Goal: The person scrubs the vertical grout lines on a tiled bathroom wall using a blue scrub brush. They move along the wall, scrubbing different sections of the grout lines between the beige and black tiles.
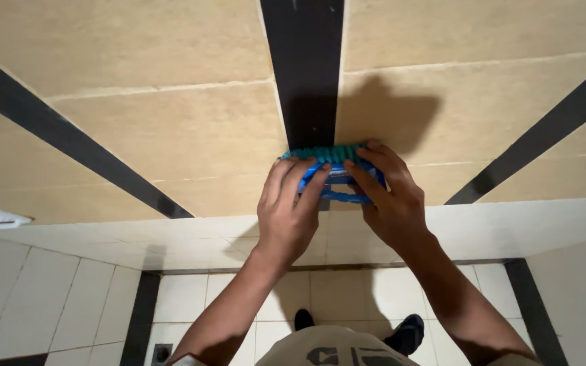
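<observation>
Blue scrub brush (331, 177) pressed bristles-first against beige tiled wall (171, 129), at black vertical stripe (304, 68). Left hand (291, 210) and right hand (389, 200) both on it, fingers curled closed around handle.

Both bare forearms rise from six o'clock and converge toward twelve. The left hand (291, 213) and right hand (389, 200) sit side by side just above centre, backs to the camera, fingers curled forward, gripping.
</observation>
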